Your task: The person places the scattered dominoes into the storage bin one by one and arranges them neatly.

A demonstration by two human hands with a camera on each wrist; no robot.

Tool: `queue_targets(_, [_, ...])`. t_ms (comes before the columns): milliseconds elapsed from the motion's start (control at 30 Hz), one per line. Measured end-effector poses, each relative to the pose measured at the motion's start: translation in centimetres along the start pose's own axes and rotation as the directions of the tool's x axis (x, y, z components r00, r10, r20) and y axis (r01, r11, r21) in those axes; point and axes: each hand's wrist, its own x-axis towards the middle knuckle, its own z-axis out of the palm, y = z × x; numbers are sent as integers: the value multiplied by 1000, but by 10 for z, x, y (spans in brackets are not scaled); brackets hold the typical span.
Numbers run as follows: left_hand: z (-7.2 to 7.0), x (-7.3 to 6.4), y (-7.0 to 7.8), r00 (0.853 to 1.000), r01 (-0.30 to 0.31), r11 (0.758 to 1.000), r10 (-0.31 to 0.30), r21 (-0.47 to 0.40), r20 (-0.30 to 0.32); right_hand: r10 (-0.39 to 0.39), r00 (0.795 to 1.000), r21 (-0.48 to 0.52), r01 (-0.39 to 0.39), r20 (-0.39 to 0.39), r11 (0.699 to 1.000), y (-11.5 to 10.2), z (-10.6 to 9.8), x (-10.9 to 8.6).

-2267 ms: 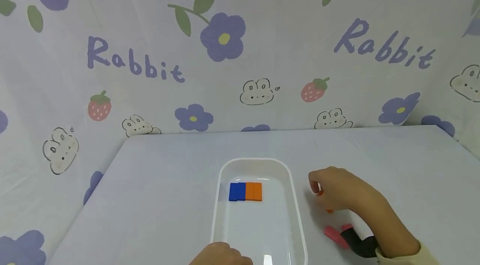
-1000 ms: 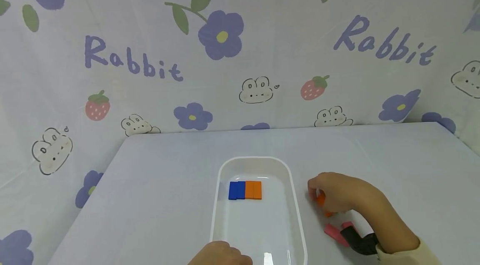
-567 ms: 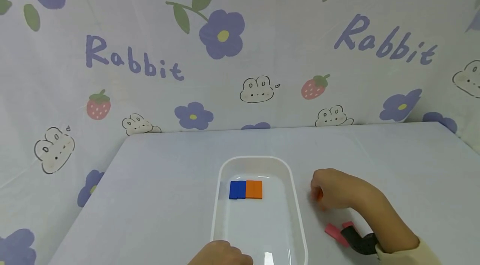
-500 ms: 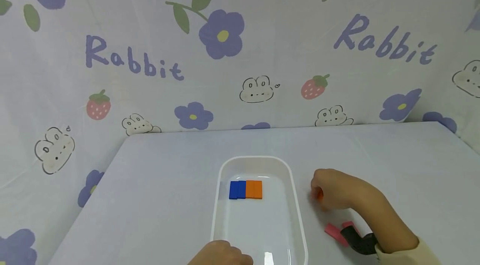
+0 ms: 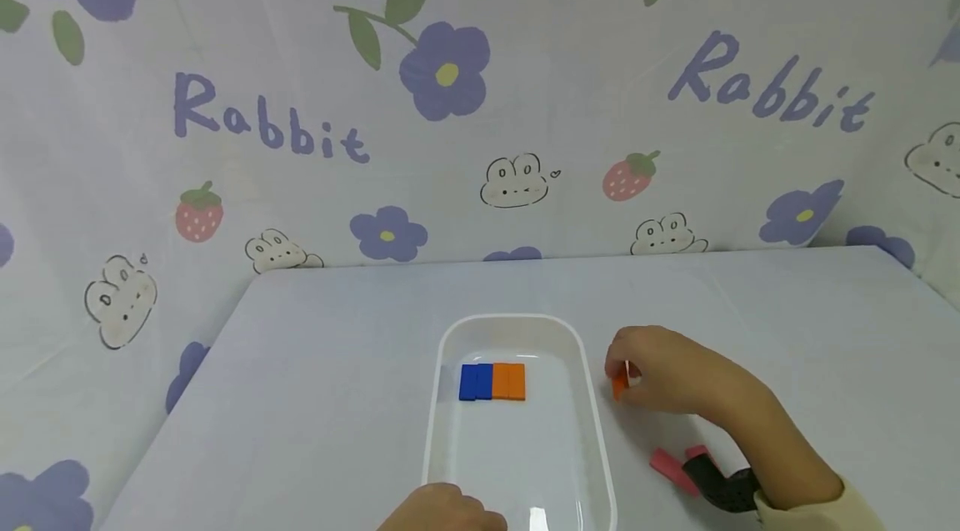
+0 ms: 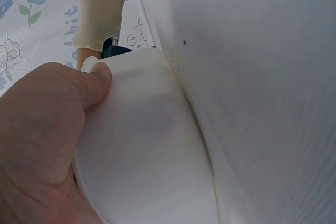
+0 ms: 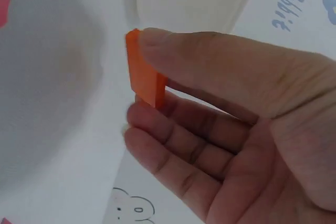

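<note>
My right hand (image 5: 667,371) pinches an orange rectangular block (image 7: 144,74) between thumb and fingers, just right of the white tray (image 5: 592,414). In the right wrist view the block stands on its narrow end against the fingers, thumb at its upper part. My left hand (image 6: 47,124) grips the tray's near rim, thumb hooked over the edge; in the head view its knuckles show at the bottom. Inside the tray, toward the far end, blue blocks (image 5: 476,382) and orange blocks (image 5: 508,382) lie flat side by side in one row.
Pink blocks (image 5: 672,471) lie on the table right of the tray, near the right wrist. A black strap (image 5: 720,485) sits at that wrist. A white cloth printed with flowers and rabbits (image 5: 525,97) hangs behind the table (image 5: 337,348).
My right hand has lifted from the table and shifted left toward the tray, the orange block now showing in its fingers. The left hand and the row in the tray have stayed put.
</note>
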Motion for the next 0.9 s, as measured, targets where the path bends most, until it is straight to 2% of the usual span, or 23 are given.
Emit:
queue_targets(233, [-1,-1,1,1000,17,1000,-17,-9,8,-32,991,-54,25,-128,998,-4,-7,-1])
queue_targets(367, [-1,-2,1,1000,24,999,-24,-26,13,-43,986,-17,40,-160,999,-5,-9,-1])
queue_targets(567, [0,-2,-1,1000,10,1000,-10,-21,15,-132,961,34,144,-243,989,-9,-10,0])
queue_targets(633, [0,-1,-2,1000,5,1000,-4,-20,16,-162,955,60,182,-247,981,-11,-9,1])
queue_targets(767, [0,-1,-2,1000,-4,1000,4,-15,11,-198,958,87,219,-206,972,-15,-6,4])
queue_targets(900, [0,-1,-3,1000,-7,1000,7,-8,10,-222,959,52,234,-178,971,-17,-5,4])
